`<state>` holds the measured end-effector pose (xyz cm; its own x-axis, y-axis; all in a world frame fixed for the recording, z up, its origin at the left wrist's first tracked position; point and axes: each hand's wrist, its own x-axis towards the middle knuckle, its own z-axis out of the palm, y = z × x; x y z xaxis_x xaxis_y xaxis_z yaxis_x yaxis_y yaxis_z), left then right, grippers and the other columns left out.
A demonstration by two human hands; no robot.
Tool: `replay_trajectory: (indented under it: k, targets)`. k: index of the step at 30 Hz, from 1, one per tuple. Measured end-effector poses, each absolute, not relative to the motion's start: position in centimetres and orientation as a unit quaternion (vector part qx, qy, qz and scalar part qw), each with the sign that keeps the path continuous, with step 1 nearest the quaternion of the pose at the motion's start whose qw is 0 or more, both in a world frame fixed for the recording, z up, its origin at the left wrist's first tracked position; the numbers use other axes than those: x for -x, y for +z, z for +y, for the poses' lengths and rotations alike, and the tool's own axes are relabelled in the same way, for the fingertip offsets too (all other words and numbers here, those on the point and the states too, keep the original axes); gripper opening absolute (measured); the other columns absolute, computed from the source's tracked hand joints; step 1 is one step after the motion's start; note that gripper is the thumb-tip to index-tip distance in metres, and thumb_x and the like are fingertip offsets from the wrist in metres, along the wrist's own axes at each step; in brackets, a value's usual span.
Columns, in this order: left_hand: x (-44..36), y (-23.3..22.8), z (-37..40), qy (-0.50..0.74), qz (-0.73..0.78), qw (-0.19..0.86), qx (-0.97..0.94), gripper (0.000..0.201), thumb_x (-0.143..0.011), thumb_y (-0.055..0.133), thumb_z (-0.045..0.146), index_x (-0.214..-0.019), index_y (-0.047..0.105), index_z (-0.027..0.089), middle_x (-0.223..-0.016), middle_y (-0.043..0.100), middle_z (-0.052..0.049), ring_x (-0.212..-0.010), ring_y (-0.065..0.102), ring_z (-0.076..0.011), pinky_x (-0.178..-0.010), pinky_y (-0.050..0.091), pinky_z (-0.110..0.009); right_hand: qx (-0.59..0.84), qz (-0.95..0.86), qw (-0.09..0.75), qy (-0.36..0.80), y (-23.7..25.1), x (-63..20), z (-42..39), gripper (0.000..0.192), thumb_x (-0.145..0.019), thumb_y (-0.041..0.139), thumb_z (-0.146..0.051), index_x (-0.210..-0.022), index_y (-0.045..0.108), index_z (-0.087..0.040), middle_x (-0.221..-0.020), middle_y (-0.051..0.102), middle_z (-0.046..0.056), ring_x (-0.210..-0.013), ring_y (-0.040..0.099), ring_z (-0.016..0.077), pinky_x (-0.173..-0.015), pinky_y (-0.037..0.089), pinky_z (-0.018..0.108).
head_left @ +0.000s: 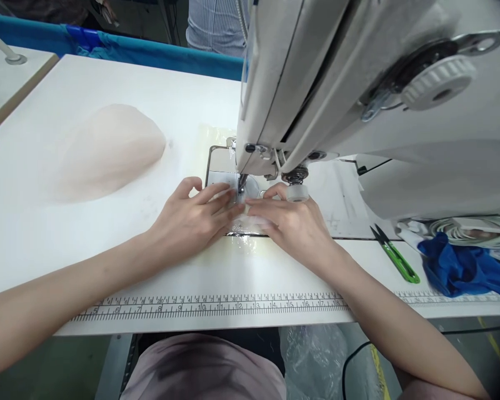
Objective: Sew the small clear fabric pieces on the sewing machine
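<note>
Here both hands, left [191, 219] and right [294, 222], lie open, palms down, pressing sheer fabric [245, 222] flat.

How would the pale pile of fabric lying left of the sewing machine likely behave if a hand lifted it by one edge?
The pale fabric pile slumps in a soft mound on the table, so it would probably droop limply. It looks thin and sheer, so it is likely light and may slide apart.

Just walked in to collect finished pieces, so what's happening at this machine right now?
A person sits at a sewing machine, both hands flat on a small, thin, pale piece under the needle. The left hand and right hand press it from either side, fingertips almost meeting. A pile of pale fabric lies to the left on the table; green thread snips and blue cloth lie to the right.
</note>
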<state>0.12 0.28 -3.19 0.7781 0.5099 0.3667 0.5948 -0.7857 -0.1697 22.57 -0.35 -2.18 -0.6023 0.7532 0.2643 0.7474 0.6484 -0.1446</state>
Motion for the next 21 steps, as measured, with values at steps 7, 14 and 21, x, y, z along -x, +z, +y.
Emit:
replay_trajectory:
  k: [7,14,21]
  targets:
    - [-0.3,-3.2,0.6,-0.156,-0.337,0.126,0.920,0.031,-0.098,0.049,0.021,-0.126,0.062,0.022,-0.127,0.067,-0.008,-0.112,0.061,-0.0292,-0.083,0.038,-0.046,0.435,-0.885,0.161,-0.035,-2.9,-22.3,0.0,0.027,-0.091,0.053,-0.014,-0.110,0.071,-0.020,-0.086,0.076,0.005,-0.099,0.063,0.0237,-0.082,0.043,0.035]
    - [-0.7,-2.3,0.0,-0.146,-0.383,0.034,0.911,0.024,-0.097,0.044,0.019,-0.090,0.067,0.017,-0.099,0.074,-0.005,-0.068,0.061,-0.0156,-0.063,0.039,-0.034,0.409,-0.889,0.200,-0.038,-2.6,-22.1,-0.8,0.023,-0.094,0.051,-0.013,-0.094,0.073,-0.021,-0.096,0.077,0.001,-0.084,0.063,0.0182,-0.080,0.042,0.033]
    - [-1.2,-0.3,2.3,-0.115,-0.428,-0.187,0.877,0.024,-0.090,0.049,0.022,-0.103,0.069,0.016,-0.088,0.066,-0.004,-0.066,0.058,-0.0147,-0.057,0.041,-0.027,0.492,-0.835,0.247,0.000,-2.8,-22.2,-0.2,0.034,-0.101,0.046,-0.040,-0.100,0.075,-0.022,-0.074,0.072,0.002,-0.063,0.059,0.0140,-0.061,0.040,0.027]
